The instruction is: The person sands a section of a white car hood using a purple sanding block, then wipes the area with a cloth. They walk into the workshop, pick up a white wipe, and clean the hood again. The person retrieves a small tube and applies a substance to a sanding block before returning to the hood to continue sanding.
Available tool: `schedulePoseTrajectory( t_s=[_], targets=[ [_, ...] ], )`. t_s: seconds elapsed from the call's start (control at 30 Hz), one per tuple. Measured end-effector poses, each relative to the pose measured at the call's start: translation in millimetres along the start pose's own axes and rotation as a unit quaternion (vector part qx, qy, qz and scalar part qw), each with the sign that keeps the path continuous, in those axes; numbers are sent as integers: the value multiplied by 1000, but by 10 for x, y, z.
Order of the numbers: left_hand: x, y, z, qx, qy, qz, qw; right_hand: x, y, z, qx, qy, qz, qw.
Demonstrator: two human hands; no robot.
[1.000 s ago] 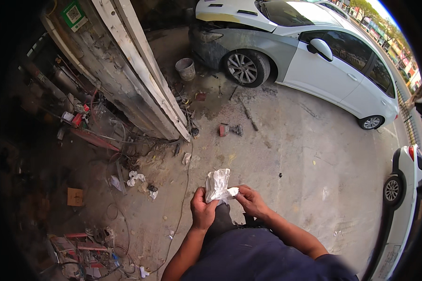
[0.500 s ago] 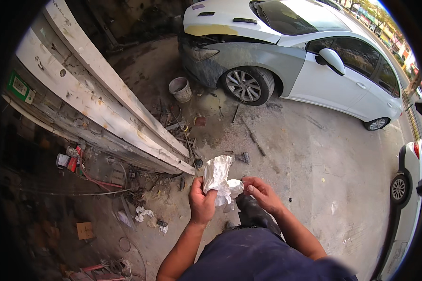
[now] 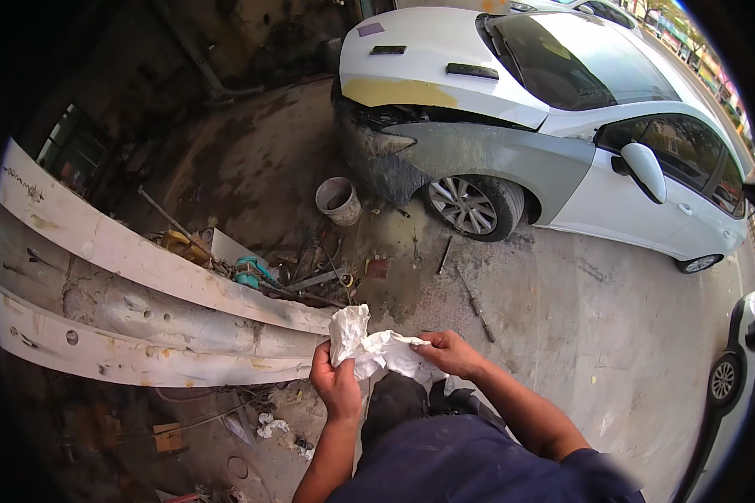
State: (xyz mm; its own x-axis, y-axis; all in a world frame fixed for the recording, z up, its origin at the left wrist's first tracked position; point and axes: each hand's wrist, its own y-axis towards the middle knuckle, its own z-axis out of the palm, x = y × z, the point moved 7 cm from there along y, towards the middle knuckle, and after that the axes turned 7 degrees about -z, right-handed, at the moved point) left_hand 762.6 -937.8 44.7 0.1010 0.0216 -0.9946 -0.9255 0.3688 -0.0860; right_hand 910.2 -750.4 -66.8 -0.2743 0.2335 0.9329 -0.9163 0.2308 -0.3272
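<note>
A crumpled, thin white sheet [image 3: 386,346], paper or cloth, stretches between my two hands in front of my body. Closed around its bunched left part is my left hand [image 3: 336,388], thumb on top. My right hand [image 3: 455,355] pinches the sheet's right edge between thumb and fingers. From there a looser fold hangs down above my dark trouser leg. I cannot tell whether anything is wrapped inside the bunched part.
A white car [image 3: 596,59] with a grey, sanded fender stands ahead on the right. Near its front wheel is a dirty bucket [image 3: 338,202]. Bars [image 3: 476,306] lie on the concrete floor. A white metal column [image 3: 168,289] reaches close to my left hand, with clutter around it.
My right hand has drawn its side of the sheet outward, so the sheet is spread wider. My left hand still holds the bunch. The view has shifted, showing more beyond the column.
</note>
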Motion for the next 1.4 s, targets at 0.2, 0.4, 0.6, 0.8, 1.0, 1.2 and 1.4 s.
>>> schedulePoseTrajectory(
  t_s=[0.2, 0.4, 0.6, 0.8, 1.0, 1.2, 1.4],
  targets=[
    [-68, 967, 973, 154, 297, 317, 888, -15, 806, -433, -113, 399, 69, 907],
    [229, 1947, 1922, 406, 405, 394, 718, 721, 1616, -1012, -120, 530, -51, 838],
    [120, 3040, 2333, 523, 399, 389, 645, 1090, 2328, -1609, -244, 364, -73, 896],
    [309, 4256, 2239, 396, 364, 262, 801, 1231, 2660, -2771, -399, 292, -173, 852],
    [1330, 5112, 1281, 306, 526, 33, 793, 1855, 2741, -4614, -607, 53, -220, 762],
    [2045, 5301, 166, 247, 651, -205, 688, 2674, 3492, -5755, -648, -451, -239, 565],
    [2533, 5151, -219, 202, 519, -458, 693, 2407, 4872, -5541, -574, -533, -124, 609]
  ],
)
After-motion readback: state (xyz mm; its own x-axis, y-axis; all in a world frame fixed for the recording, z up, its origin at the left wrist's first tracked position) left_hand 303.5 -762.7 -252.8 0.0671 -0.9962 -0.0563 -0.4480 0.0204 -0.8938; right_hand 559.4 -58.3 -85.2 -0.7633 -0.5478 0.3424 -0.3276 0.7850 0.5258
